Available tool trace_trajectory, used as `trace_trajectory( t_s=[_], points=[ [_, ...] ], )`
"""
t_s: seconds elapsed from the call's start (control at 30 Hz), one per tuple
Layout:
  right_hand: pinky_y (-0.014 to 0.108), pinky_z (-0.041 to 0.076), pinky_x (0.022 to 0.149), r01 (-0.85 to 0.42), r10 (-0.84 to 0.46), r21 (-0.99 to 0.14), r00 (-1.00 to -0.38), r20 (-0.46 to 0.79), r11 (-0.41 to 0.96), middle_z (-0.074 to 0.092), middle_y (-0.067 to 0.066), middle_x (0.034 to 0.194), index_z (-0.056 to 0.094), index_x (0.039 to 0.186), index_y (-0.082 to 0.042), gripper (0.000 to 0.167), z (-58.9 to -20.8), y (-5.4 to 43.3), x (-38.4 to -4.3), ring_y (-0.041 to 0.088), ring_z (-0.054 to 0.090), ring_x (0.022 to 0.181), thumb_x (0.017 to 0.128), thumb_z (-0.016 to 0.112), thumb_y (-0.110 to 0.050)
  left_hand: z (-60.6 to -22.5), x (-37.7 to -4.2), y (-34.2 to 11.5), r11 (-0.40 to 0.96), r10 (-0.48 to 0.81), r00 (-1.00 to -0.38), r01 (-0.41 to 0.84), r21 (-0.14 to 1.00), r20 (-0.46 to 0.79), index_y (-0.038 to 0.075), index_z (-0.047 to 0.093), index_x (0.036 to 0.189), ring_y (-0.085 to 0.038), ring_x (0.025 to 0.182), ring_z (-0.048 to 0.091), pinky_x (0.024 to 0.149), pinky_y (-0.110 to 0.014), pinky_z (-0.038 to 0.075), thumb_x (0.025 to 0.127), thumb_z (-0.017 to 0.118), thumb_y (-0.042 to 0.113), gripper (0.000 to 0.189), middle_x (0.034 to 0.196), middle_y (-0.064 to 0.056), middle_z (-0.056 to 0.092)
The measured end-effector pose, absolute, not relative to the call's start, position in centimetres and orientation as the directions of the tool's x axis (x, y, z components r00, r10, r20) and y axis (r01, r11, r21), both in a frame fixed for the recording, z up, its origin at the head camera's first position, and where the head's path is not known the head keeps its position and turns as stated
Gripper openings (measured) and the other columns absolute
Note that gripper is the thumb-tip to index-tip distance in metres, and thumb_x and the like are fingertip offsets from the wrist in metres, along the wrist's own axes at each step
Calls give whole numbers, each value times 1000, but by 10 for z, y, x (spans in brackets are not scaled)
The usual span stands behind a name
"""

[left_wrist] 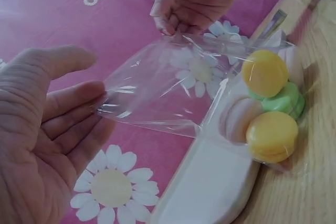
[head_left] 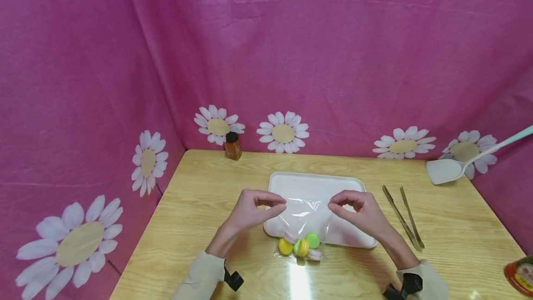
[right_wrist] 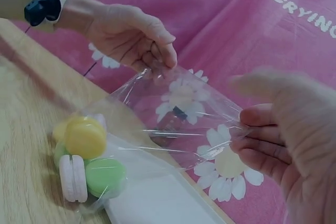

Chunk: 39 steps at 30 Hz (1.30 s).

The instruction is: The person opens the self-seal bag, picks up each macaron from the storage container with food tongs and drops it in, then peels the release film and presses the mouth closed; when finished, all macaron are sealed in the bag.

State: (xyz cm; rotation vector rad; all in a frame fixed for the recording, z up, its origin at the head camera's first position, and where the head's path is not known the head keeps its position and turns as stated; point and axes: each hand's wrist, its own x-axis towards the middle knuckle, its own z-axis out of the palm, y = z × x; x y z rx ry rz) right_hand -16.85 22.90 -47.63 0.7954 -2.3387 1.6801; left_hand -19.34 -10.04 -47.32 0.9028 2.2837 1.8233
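A clear plastic bag (head_left: 304, 216) of macarons is stretched between both hands, its upper edge spread. Toy-like macarons gather at its lower end: a yellow macaron (left_wrist: 273, 136), a green macaron (right_wrist: 105, 177) and a pale pink macaron (right_wrist: 73, 178) among several. My left hand (head_left: 251, 209) holds one upper corner at the fingertips; in the left wrist view its thumb stands away from the fingers. At the opposite corner, my right hand (head_left: 360, 209) holds the film at its fingertips, its thumb blurred in the right wrist view. A white tray (head_left: 318, 181) lies beneath the bag.
Metal tongs (head_left: 404, 219) lie on the wooden table to the tray's right. A white spatula (head_left: 445, 170) is at the far right corner. A small brown bottle with a black cap (head_left: 233, 147) stands at the back, and a red jar (head_left: 520, 274) at the near right.
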Motion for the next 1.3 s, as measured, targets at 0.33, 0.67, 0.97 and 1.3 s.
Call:
trace_trajectory(
  t_s=[0.33,0.67,0.97,1.3],
  points=[
    [24,58,69,-569,-353,-774,-810,468,278,75,10,85,76,93,-9,21,-474,226,-171,11,71,79,84,80,10,-475,-188,-91,197,330,-868,448,872,371,6,81,112,-17,83,76,75,-26,61,91,79,7,21,91,-3,80],
    [25,58,65,-518,-343,-797,-843,415,310,72,7,87,68,99,-5,21,-471,227,-170,11,69,77,87,78,8,-472,-182,-83,273,239,-914,388,881,328,2,78,92,-13,67,67,61,-20,55,94,75,3,3,80,-8,75],
    [29,60,74,-582,-402,-726,-803,440,367,73,7,93,65,120,-1,38,-464,223,-174,15,70,84,86,81,6,-472,-179,-79,355,220,-887,461,813,407,1,76,95,-12,72,68,68,-22,57,92,75,-4,6,83,-4,75],
    [45,56,93,-752,-596,-327,-655,465,572,76,2,108,77,112,-8,34,-435,156,-179,21,70,105,87,86,-29,-468,-174,-79,366,243,-881,472,802,407,6,74,114,-8,74,68,72,-24,58,92,78,1,23,85,0,76]
  ],
)
